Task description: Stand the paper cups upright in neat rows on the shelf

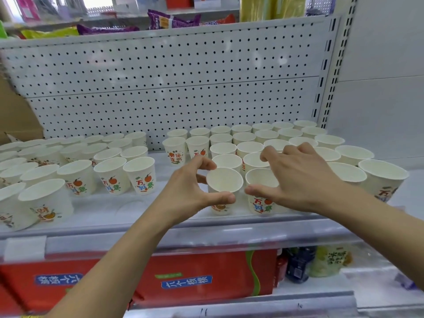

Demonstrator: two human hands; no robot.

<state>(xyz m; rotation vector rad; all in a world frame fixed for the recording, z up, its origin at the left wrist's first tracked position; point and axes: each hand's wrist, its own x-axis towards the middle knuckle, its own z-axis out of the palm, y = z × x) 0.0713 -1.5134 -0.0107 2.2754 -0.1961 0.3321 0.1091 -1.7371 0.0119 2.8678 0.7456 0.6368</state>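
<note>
Many white paper cups with orange-fruit prints stand upright on the grey shelf (pixel 119 210). One block fills the left (pixel 78 177), another the right (pixel 263 136). My left hand (pixel 190 191) grips a front-row cup (pixel 224 182) between thumb and curled fingers. My right hand (pixel 296 175) hovers over the neighbouring cup (pixel 261 203), thumb by its rim and fingers curled loosely above the cups behind; whether it grips that cup is unclear.
A bare strip of shelf (pixel 160 161) separates the two blocks of cups. A perforated back panel (pixel 172 83) rises behind. Red boxes (pixel 197 278) and bottles (pixel 298 265) sit on the shelf below. Snack bags (pixel 172 19) lie on the shelf above.
</note>
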